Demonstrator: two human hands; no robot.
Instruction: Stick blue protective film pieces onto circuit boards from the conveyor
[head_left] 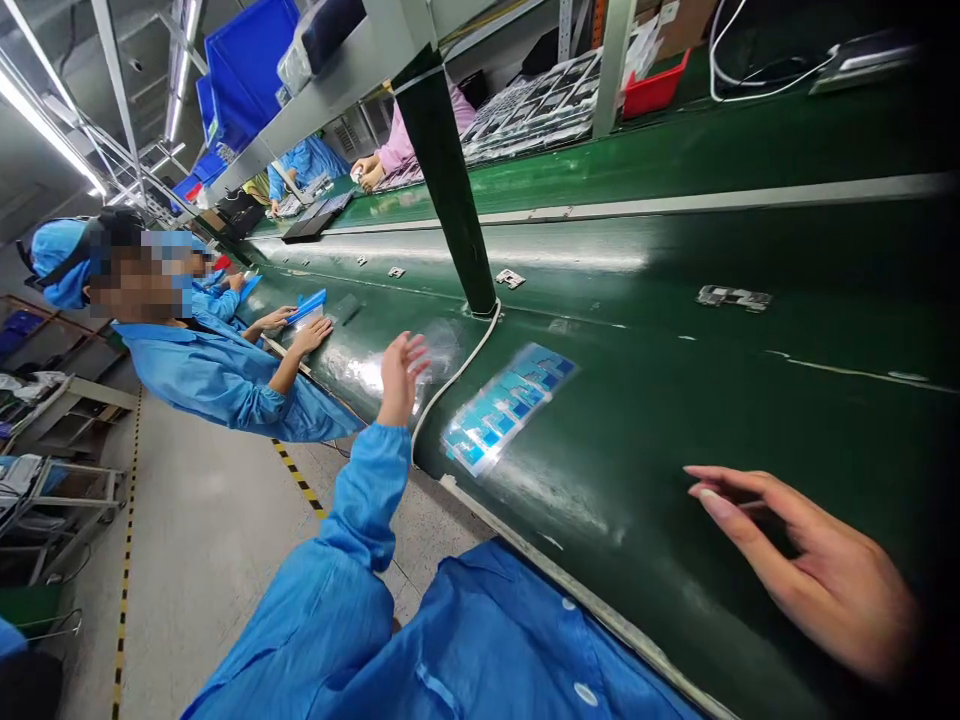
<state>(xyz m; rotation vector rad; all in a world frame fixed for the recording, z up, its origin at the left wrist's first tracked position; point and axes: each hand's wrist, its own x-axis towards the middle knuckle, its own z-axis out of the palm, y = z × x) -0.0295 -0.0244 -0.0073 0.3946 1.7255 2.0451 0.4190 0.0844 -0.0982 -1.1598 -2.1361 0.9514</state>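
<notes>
Left hand (401, 375), fingers wide, hangs near a clear sheet of blue rectangular labels (506, 405) on the green counter (675, 400); right hand (817, 570) hovers wide, empty.

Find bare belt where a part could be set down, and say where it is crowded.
Free: the green belt between the blue label sheet and the right hand, and from there up to the metal clip. Crowded: by the black post, white cable and left hand.
</notes>
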